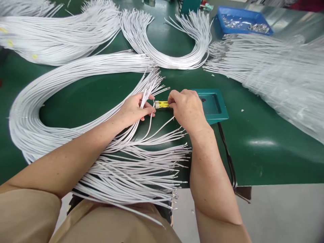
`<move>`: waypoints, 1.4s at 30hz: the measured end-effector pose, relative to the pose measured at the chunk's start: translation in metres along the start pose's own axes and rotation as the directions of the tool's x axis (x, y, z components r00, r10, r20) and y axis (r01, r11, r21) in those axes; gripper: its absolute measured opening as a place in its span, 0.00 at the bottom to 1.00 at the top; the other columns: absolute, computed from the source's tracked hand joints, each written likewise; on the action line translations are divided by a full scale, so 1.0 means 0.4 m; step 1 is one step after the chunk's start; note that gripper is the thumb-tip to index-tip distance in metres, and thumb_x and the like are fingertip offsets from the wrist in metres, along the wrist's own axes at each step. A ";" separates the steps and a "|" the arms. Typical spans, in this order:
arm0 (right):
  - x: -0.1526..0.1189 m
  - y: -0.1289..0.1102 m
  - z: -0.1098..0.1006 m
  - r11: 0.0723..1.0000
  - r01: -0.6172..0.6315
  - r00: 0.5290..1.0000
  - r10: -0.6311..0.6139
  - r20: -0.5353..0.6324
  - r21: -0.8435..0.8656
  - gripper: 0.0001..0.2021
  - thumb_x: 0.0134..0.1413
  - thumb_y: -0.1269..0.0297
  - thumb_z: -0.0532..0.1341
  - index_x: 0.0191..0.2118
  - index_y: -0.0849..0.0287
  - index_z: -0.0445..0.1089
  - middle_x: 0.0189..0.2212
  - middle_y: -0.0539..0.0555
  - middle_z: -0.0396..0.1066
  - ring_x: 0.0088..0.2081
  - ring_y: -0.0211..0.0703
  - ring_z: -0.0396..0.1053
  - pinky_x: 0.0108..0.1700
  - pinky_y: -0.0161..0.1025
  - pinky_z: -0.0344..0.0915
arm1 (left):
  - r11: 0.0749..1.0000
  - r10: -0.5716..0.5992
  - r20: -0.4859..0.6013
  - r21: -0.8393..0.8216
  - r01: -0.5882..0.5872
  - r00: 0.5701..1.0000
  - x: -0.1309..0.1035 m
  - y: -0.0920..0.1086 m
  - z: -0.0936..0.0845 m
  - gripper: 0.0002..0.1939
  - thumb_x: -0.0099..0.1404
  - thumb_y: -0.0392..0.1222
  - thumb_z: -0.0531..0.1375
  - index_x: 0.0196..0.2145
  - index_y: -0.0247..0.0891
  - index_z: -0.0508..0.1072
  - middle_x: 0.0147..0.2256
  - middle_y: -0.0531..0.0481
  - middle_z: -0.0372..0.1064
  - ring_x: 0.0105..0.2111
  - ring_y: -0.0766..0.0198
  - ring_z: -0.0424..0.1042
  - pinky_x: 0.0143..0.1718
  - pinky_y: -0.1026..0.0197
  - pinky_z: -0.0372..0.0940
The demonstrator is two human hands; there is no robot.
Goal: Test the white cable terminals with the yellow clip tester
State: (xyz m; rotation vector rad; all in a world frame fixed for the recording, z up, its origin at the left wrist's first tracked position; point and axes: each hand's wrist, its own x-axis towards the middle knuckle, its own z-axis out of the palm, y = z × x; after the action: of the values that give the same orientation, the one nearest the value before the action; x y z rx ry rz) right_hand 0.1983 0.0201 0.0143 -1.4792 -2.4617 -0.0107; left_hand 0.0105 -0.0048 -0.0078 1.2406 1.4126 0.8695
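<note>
My left hand (138, 108) is closed round a few white wires (145, 98), whose ends rise above the fingers. One wire end bends towards a short yellow piece with a knurled metal end (162, 104), just right of my left fingertips. My right hand (186, 108) pinches the other end of that yellow piece. The right fingers hide part of it, so its full shape does not show. Behind the right hand sits a shallow teal tray (222, 113). Below both hands, a large bundle of white wires (141, 160) fans out with metal-tipped ends to the right.
A curved wire bundle (27, 98) loops round on the left. More white wire bundles (58, 37) lie at the back, one bent in a U (174, 60). Plastic-wrapped wires (283, 74) cover the right. A blue bin (243, 11) holds small metal parts. A dark cable (227, 157) crosses the table's front edge.
</note>
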 end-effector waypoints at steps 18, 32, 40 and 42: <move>-0.006 -0.063 -0.041 0.902 0.067 0.989 -0.003 -0.150 0.426 0.10 0.63 0.66 0.54 0.38 0.59 0.74 0.34 0.55 0.74 0.38 0.44 0.68 0.43 0.42 0.62 | 0.993 -0.043 0.007 -0.108 0.044 0.999 0.007 0.000 -0.026 0.23 0.48 0.35 0.69 0.44 0.37 0.73 0.25 0.53 0.73 0.27 0.63 0.75 0.19 0.68 0.57; -0.040 -0.188 -0.033 0.917 0.193 0.803 -0.352 0.480 0.350 0.08 0.58 0.68 0.60 0.33 0.62 0.76 0.31 0.59 0.76 0.33 0.48 0.71 0.33 0.42 0.63 | 0.969 -0.026 0.038 -0.244 0.035 0.999 -0.001 0.012 -0.036 0.18 0.53 0.50 0.69 0.38 0.35 0.80 0.34 0.47 0.73 0.35 0.65 0.71 0.32 0.65 0.63; -0.028 -0.123 -0.040 0.646 -0.205 0.897 -0.177 0.405 0.735 0.15 0.56 0.65 0.61 0.18 0.57 0.67 0.14 0.48 0.64 0.15 0.32 0.58 0.18 0.34 0.54 | 0.965 0.040 -0.084 -0.255 -0.060 0.996 0.001 0.004 -0.031 0.19 0.46 0.42 0.73 0.37 0.37 0.79 0.29 0.53 0.72 0.27 0.69 0.69 0.34 0.63 0.65; -0.010 -0.098 -0.037 0.483 -0.344 0.938 0.139 0.318 0.805 0.13 0.57 0.61 0.61 0.23 0.58 0.68 0.15 0.48 0.65 0.15 0.32 0.59 0.18 0.33 0.56 | 0.972 0.059 -0.079 -0.225 -0.075 0.995 -0.003 0.007 -0.026 0.18 0.46 0.41 0.73 0.36 0.36 0.77 0.26 0.55 0.70 0.26 0.68 0.70 0.34 0.62 0.66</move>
State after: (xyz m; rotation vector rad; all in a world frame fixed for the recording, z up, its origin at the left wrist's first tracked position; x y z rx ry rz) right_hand 0.1693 -0.0042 0.0329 -1.3195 -1.7996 1.3017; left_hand 0.0009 -0.0042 -0.0025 1.0965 1.2925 1.1002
